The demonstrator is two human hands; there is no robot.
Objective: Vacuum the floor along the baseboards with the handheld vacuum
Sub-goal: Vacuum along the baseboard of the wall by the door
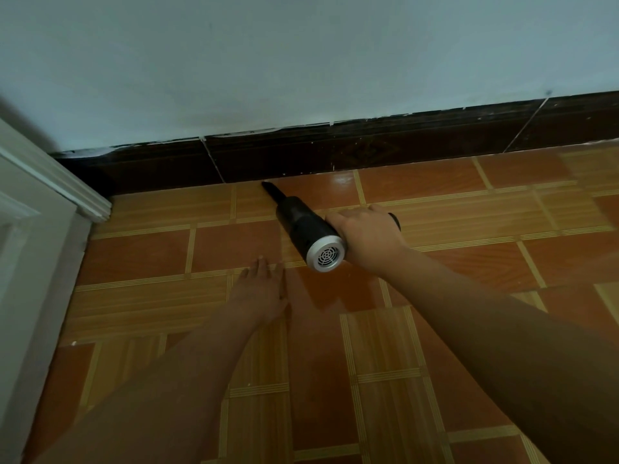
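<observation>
A black handheld vacuum with a silver vented rear cap points away from me. Its narrow nozzle tip touches the floor right at the foot of the dark brown baseboard. My right hand grips the vacuum's handle on its right side, fingers curled round it. Flat on the orange tiled floor rests my left hand, fingers straight, just below and left of the vacuum's rear.
A pale blue wall rises above the baseboard. A white door frame with moulding stands at the left, meeting the baseboard in the corner. Tiled floor stretches right along the baseboard.
</observation>
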